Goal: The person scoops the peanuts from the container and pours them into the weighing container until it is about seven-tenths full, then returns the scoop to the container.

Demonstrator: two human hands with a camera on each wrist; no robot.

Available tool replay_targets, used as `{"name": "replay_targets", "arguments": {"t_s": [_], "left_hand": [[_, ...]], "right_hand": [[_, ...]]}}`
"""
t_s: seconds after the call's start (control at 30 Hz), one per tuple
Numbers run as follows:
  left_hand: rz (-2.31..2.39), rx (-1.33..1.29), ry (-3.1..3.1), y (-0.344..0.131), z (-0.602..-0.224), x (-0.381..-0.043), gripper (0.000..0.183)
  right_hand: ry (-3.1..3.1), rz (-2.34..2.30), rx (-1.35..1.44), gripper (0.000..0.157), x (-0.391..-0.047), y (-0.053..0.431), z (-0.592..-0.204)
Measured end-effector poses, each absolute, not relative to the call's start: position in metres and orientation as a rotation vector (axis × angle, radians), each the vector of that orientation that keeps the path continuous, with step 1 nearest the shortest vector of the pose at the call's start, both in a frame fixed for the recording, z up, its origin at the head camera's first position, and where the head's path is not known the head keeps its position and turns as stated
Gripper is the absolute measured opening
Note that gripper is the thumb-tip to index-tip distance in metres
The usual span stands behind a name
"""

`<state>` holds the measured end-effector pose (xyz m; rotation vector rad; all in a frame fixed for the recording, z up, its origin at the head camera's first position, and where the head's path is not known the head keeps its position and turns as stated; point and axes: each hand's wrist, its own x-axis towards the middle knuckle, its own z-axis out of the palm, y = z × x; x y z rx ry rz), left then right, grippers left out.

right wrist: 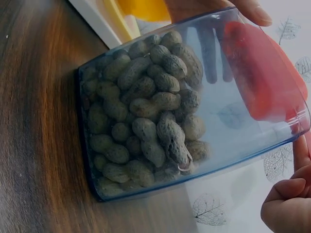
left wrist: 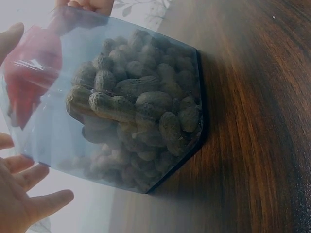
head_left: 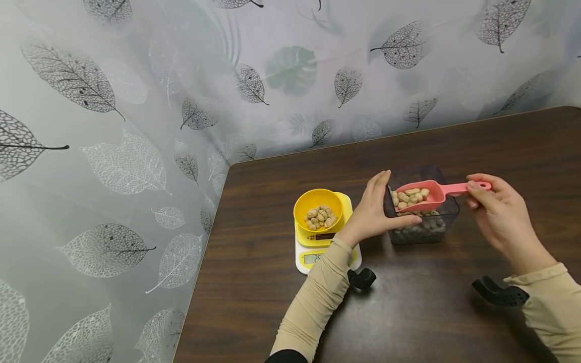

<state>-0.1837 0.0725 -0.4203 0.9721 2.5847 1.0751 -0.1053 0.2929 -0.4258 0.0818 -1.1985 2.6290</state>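
Observation:
My right hand (head_left: 504, 217) pinches the handle of a pink scoop (head_left: 436, 194), which carries several peanuts (head_left: 410, 197) at the mouth of a clear plastic container (head_left: 449, 214). In the right wrist view the scoop (right wrist: 262, 73) shows through the container wall, above the heap of peanuts (right wrist: 146, 111). My left hand (head_left: 374, 212) rests at the container's left rim, thumb stretched along the near side and fingers on the far left corner. In the left wrist view the fingers (left wrist: 29, 177) are spread beside the container (left wrist: 121, 34).
Left of the container stands a yellow and white kitchen scale (head_left: 301, 252) with a lit display, partly covered by my left forearm. A yellow bowl (head_left: 299, 209) of peanuts sits on it. The brown wooden table (head_left: 254, 282) meets a leaf-patterned curtain (head_left: 290, 111) behind.

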Motion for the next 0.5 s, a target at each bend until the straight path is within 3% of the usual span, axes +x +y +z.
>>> {"name": "replay_targets", "arguments": {"t_s": [0.5], "left_hand": [[1.055,0.966,2.581,0.0712,-0.4184,-0.1816,0.107]], "right_hand": [[-1.051,2.688,0.105,0.018,-0.1036,0.2968,-0.4259]]}}
